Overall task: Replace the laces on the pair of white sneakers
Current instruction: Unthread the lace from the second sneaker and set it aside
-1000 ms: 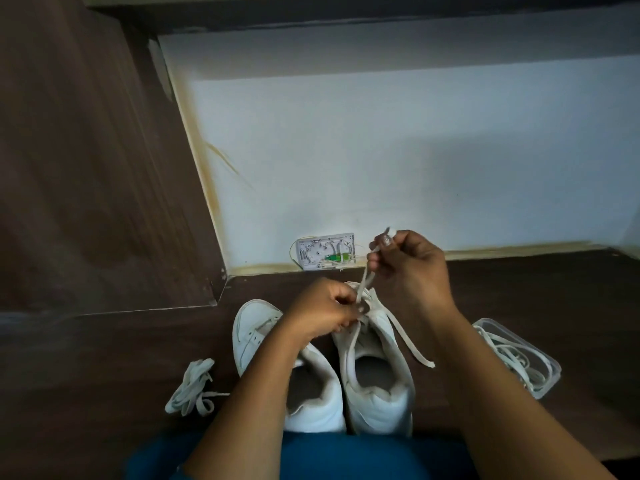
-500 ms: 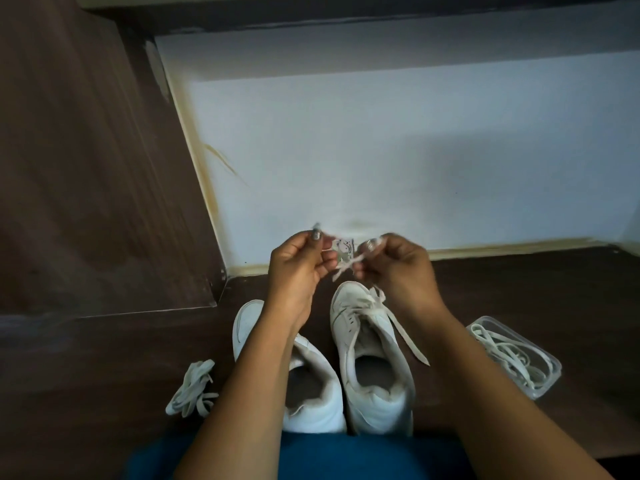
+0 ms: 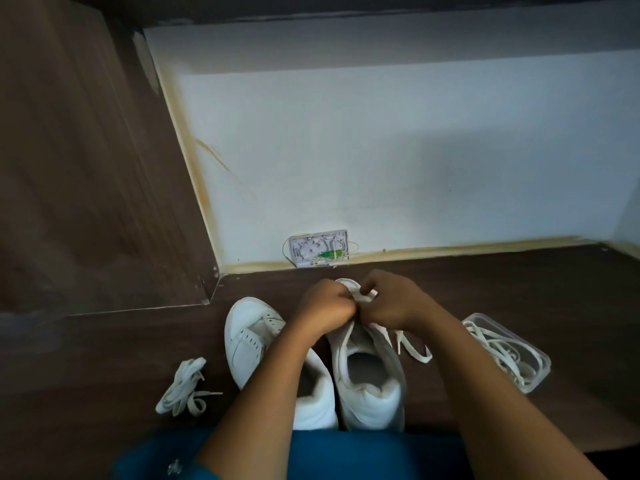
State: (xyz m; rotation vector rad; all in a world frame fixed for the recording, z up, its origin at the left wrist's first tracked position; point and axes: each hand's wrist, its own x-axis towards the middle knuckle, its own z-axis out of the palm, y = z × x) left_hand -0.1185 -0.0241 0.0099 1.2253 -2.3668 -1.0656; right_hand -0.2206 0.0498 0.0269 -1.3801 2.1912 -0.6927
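On the dark floor (image 3: 519, 289), close in front of the person, two white sneakers are sitting side by side, heels toward the camera. Both hands are working at the toe end of the right sneaker (image 3: 367, 382). The right hand (image 3: 391, 301) is pinching a short stretch of flat white lace (image 3: 414, 351) between thumb and fingertips just over the front eyelets, and the lace's free end is trailing off the shoe's right side onto the floor. The left hand (image 3: 325, 306) is curling tight at the same spot, knuckles against the right hand. What its fingers are holding is hidden, so I cannot tell. The left sneaker (image 3: 256, 341) is lying unlaced. A bundle of laces (image 3: 183, 386) is lying to its left, and more are coiling in a clear tub (image 3: 540, 377) on the right.

The lace is looking light, limp and flat, so it is likely twisting easily and pushing poorly. Pinching it close behind the tip is probably giving the best control at an eyelet. The shoe is looking light enough to slide, so it is probably needing steadying.
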